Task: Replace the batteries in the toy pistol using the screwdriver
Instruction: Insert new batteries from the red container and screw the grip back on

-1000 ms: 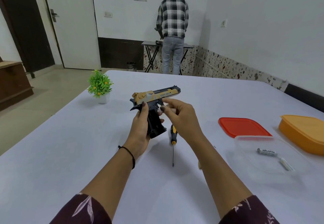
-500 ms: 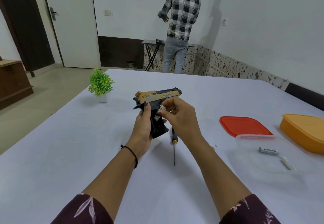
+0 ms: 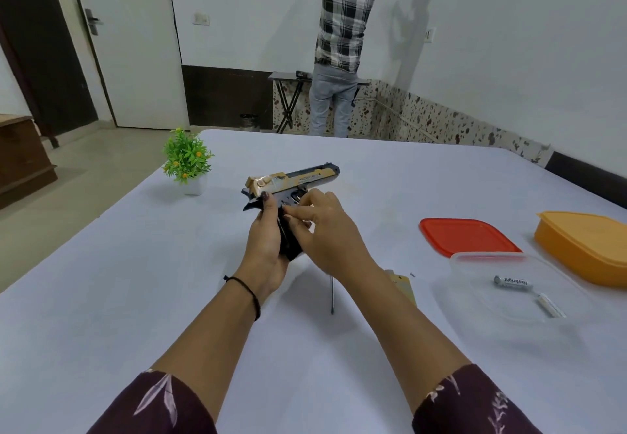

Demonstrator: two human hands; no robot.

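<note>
Both hands hold the toy pistol (image 3: 300, 179): left hand (image 3: 268, 247) grip closed round its handle, right hand (image 3: 327, 238) pinching its side.

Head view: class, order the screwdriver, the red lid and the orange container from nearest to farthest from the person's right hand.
Measured from the right hand, which is at the toy pistol:
1. the screwdriver, lying on the table just below the hand.
2. the red lid, farther off to the right.
3. the orange container, farthest, at the right edge of the view.
</note>
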